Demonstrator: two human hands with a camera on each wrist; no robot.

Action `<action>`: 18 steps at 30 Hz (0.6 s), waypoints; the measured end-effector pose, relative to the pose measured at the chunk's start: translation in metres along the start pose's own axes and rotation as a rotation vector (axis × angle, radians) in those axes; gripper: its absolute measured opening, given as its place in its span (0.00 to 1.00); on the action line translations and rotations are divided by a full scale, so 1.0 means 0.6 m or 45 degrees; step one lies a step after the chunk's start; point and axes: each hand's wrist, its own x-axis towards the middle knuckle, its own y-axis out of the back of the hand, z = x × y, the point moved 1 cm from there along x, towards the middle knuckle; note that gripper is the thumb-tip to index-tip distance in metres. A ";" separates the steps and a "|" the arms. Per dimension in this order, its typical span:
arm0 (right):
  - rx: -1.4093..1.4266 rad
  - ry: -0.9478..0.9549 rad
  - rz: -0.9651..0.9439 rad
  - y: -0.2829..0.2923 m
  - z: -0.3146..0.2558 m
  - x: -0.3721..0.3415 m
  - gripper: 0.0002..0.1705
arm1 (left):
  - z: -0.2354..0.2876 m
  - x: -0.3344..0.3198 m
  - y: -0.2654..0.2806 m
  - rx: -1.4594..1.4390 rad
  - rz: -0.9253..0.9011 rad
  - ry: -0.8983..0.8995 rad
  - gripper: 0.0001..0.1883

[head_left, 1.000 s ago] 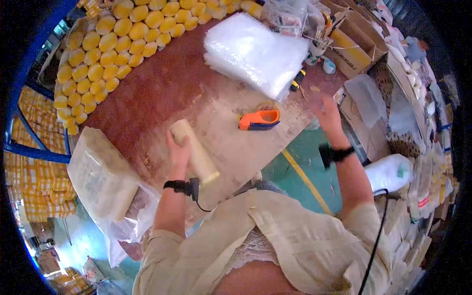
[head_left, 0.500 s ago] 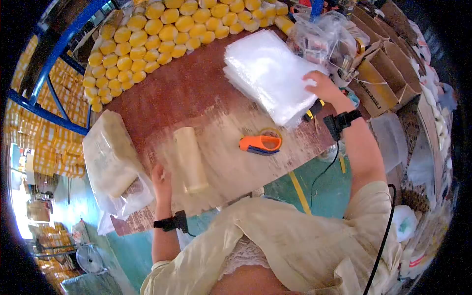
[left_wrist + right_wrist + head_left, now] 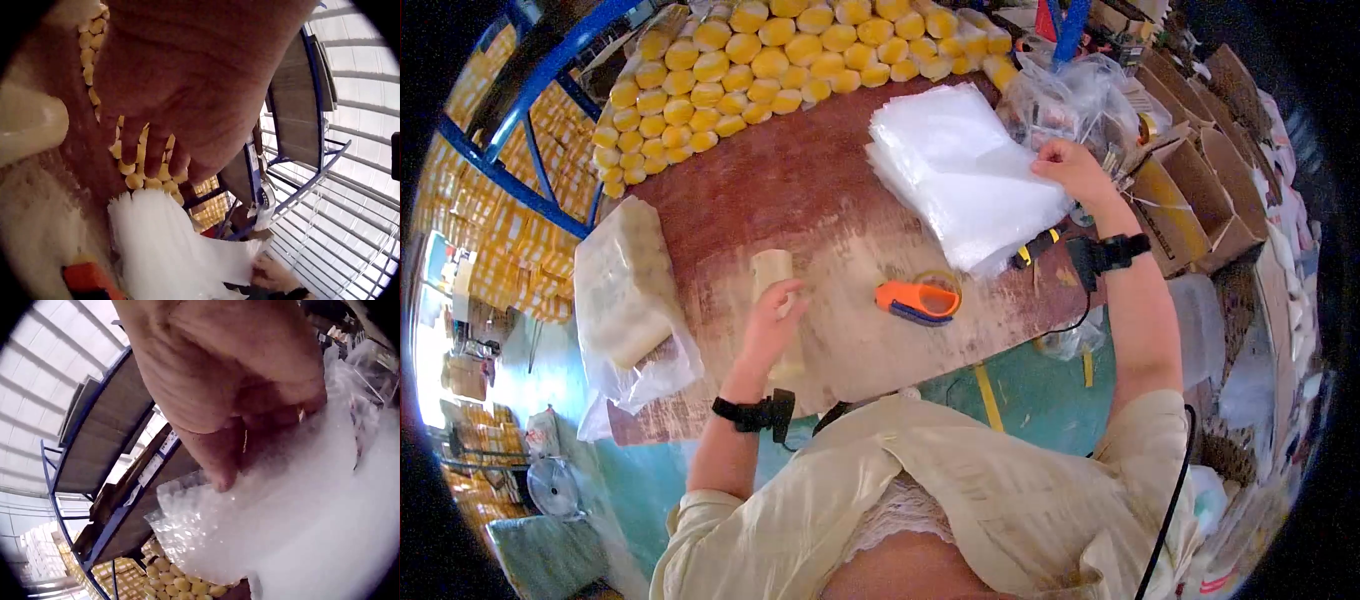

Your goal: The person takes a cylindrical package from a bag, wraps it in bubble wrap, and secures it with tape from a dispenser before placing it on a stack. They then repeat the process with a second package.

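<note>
Right hand (image 3: 1080,174) pinched the right edge of the white plastic sheets (image 3: 960,170) stacked on the table (image 3: 840,380), left hand (image 3: 770,322) hung relaxed, seemingly just above a pale roll (image 3: 773,266), orange tape dispenser (image 3: 918,299) lay near the sheets

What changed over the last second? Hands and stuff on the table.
The left hand let go of the pale roll, and is now over it, holding nothing. The right hand moved forward from near the table's right edge to the plastic sheets; it now pinches their right side. Orange tool and wrapped bundle stayed put.
</note>
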 end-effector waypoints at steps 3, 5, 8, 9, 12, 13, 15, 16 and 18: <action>0.306 -0.180 -0.011 -0.015 0.015 0.009 0.11 | 0.014 0.028 -0.032 0.109 -0.089 -0.128 0.18; 0.598 -0.376 0.000 -0.023 -0.014 -0.001 0.07 | 0.045 0.051 -0.068 0.018 -0.189 -0.224 0.21; 0.015 -0.155 0.005 -0.043 -0.007 0.017 0.09 | 0.151 0.096 -0.104 0.244 -0.086 -0.710 0.26; -0.082 0.072 0.148 -0.063 0.011 0.024 0.10 | 0.175 0.111 -0.116 0.252 -0.041 -0.782 0.28; 0.196 0.000 0.069 -0.084 -0.008 0.000 0.10 | 0.222 0.162 -0.164 0.382 0.109 -0.999 0.30; 0.286 -0.012 0.052 -0.095 0.000 0.003 0.10 | 0.222 0.172 -0.183 0.363 0.090 -0.954 0.30; 0.491 -0.149 -0.048 -0.089 -0.017 -0.002 0.09 | 0.207 0.197 -0.222 0.322 0.052 -0.867 0.30; 0.574 -0.127 0.147 -0.090 -0.016 0.001 0.08 | 0.200 0.203 -0.236 0.547 -0.092 -0.814 0.31; 0.735 -0.085 0.545 -0.091 -0.007 0.005 0.06 | 0.183 0.210 -0.261 0.995 -0.385 -0.693 0.33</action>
